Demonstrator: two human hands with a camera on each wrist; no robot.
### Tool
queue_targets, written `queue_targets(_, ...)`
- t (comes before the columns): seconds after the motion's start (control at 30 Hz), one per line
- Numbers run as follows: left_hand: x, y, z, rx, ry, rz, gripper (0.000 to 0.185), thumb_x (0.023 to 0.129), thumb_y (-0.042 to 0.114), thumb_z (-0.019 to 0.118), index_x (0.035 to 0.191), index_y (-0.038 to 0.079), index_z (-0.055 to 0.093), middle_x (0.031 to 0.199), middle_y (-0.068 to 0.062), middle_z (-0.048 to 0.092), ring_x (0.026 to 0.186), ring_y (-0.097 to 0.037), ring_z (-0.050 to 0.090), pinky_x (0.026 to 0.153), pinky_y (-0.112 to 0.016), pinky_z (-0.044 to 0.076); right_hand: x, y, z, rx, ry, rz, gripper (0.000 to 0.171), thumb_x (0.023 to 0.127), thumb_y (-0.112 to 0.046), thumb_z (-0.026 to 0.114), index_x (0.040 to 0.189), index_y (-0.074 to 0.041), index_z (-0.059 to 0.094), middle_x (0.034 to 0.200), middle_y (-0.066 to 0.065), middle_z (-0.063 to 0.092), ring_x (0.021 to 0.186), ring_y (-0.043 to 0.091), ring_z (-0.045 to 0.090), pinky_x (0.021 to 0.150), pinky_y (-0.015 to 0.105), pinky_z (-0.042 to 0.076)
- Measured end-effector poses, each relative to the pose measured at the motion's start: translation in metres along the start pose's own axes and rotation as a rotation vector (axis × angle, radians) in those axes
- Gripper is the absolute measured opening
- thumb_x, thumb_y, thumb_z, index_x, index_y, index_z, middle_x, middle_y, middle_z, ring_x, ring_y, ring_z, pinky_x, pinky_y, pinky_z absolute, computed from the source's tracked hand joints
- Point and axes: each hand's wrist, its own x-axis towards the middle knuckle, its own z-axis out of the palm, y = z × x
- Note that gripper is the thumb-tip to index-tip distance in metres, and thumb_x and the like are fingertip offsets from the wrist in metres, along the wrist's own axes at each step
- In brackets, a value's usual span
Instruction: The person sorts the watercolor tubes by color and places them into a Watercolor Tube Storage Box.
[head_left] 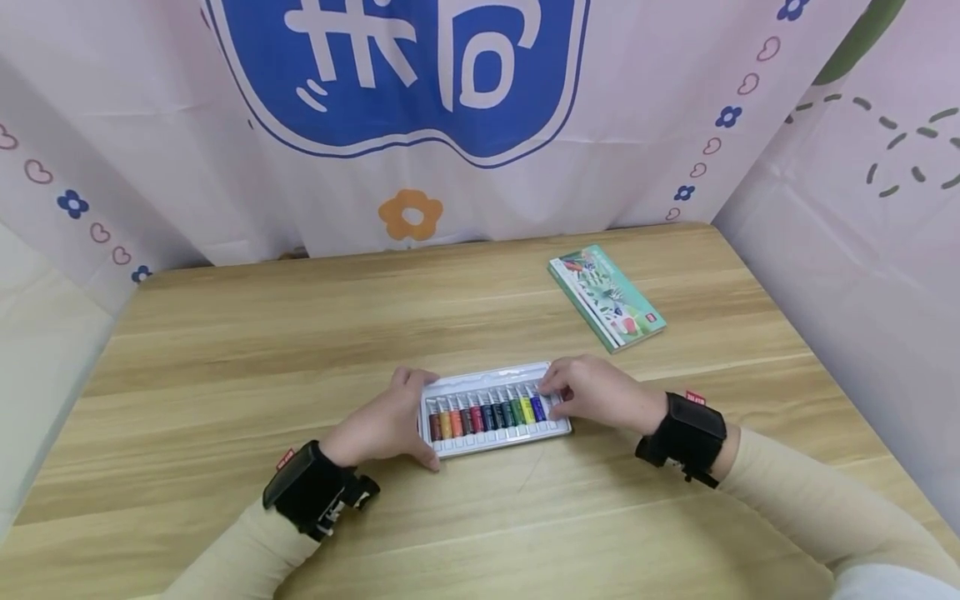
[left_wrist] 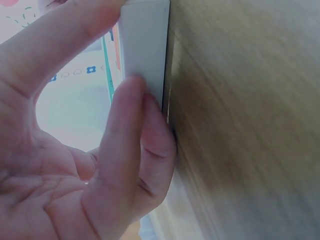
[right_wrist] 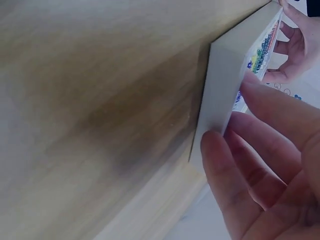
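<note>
A white plastic tray [head_left: 497,437] with a row of coloured paint tubes [head_left: 486,411] lies on the wooden table, near the middle front. My left hand [head_left: 408,421] grips the tray's left end, thumb on the near edge and fingers on the far edge. The left wrist view shows the thumb and a finger pinching the tray's white wall [left_wrist: 145,50]. My right hand [head_left: 561,398] holds the tray's right end, with its fingertips over the last tubes. In the right wrist view the thumb rests on the tray's side [right_wrist: 220,95] and the fingers [right_wrist: 280,115] lie over its top.
A flat green box [head_left: 607,296] with printed pictures lies at the back right of the table [head_left: 262,350]. Pink and white printed cloth hangs behind and on both sides. Black bands sit on both wrists.
</note>
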Motion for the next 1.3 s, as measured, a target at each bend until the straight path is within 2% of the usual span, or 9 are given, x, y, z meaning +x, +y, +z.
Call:
queue_targets(0.17, -0.001, 0.002, -0.001, 0.007, 0.001, -0.009, 0.117, 0.057, 0.011, 0.101, 0.151, -0.007, 0.033, 0.143, -0.027, 0.034, 0.119, -0.039, 0.054, 0.104, -0.051, 0.048, 0.002, -0.001, -0.002, -0.015, -0.011, -0.013, 0.028, 0.084, -0.009, 0.084, 0.111, -0.002, 0.078, 0.111, 0.006, 0.072, 0.1, 0.017, 0.066, 0.09, 0.035, 0.056)
queue_targets(0.37, 0.0, 0.001, -0.001, 0.014, -0.005, -0.013, 0.119, 0.057, 0.013, 0.101, 0.152, -0.007, 0.032, 0.144, -0.027, 0.034, 0.123, -0.041, 0.052, 0.105, -0.052, 0.047, 0.003, -0.002, -0.004, 0.004, -0.03, 0.005, 0.029, 0.085, -0.009, 0.084, 0.112, -0.003, 0.078, 0.112, 0.006, 0.072, 0.1, 0.017, 0.066, 0.09, 0.034, 0.056)
queue_targets(0.67, -0.002, 0.002, -0.004, 0.015, -0.002, -0.005, 0.118, 0.059, 0.013, 0.1, 0.153, -0.006, 0.032, 0.143, -0.027, 0.036, 0.123, -0.039, 0.052, 0.105, -0.053, 0.046, 0.005, -0.006, -0.015, -0.006, -0.071, -0.021, 0.028, 0.088, -0.008, 0.08, 0.115, -0.003, 0.076, 0.114, 0.007, 0.072, 0.1, 0.017, 0.066, 0.089, 0.036, 0.056)
queue_targets(0.77, -0.004, 0.003, -0.004, -0.006, -0.011, 0.0, 0.117, 0.059, 0.01, 0.099, 0.153, -0.006, 0.032, 0.143, -0.026, 0.036, 0.122, -0.038, 0.052, 0.105, -0.051, 0.047, 0.005, -0.006, -0.015, -0.009, -0.034, -0.044, 0.025, 0.089, -0.006, 0.079, 0.113, -0.004, 0.077, 0.111, 0.006, 0.072, 0.1, 0.017, 0.067, 0.087, 0.034, 0.057)
queue_targets(0.87, -0.005, 0.001, -0.005, -0.021, -0.021, 0.009, 0.117, 0.059, 0.006, 0.098, 0.154, -0.006, 0.031, 0.145, -0.027, 0.034, 0.123, -0.04, 0.051, 0.106, -0.053, 0.045, 0.009, -0.003, -0.013, 0.003, 0.051, -0.076, 0.02, 0.088, -0.002, 0.078, 0.108, -0.004, 0.078, 0.107, 0.006, 0.072, 0.098, 0.019, 0.068, 0.085, 0.032, 0.058)
queue_targets(0.97, -0.005, -0.002, -0.006, -0.017, -0.025, 0.021, 0.116, 0.06, 0.004, 0.096, 0.155, -0.006, 0.03, 0.148, -0.029, 0.032, 0.126, -0.043, 0.049, 0.108, -0.054, 0.043, 0.015, 0.0, -0.01, -0.005, 0.119, -0.117, 0.02, 0.088, 0.0, 0.078, 0.107, -0.005, 0.079, 0.107, 0.007, 0.072, 0.1, 0.021, 0.069, 0.087, 0.034, 0.058)
queue_targets(1.13, -0.004, -0.007, -0.008, -0.027, -0.021, 0.067, 0.114, 0.065, 0.004, 0.095, 0.158, -0.001, 0.029, 0.151, -0.03, 0.03, 0.127, -0.044, 0.048, 0.106, -0.056, 0.045, 0.021, 0.003, -0.005, -0.023, 0.114, -0.159, 0.024, 0.09, -0.002, 0.076, 0.114, -0.005, 0.077, 0.115, 0.009, 0.071, 0.109, 0.025, 0.067, 0.095, 0.039, 0.055)
queue_targets(1.3, 0.002, -0.011, -0.014, 0.002, 0.033, 0.075, 0.097, 0.071, 0.002, 0.091, 0.153, -0.002, 0.039, 0.152, -0.03, 0.036, 0.133, -0.044, 0.045, 0.11, -0.055, 0.041, 0.022, 0.006, -0.006, -0.01, 0.114, -0.086, 0.025, 0.092, 0.002, 0.072, 0.116, -0.004, 0.076, 0.113, 0.01, 0.072, 0.107, 0.026, 0.068, 0.092, 0.039, 0.057)
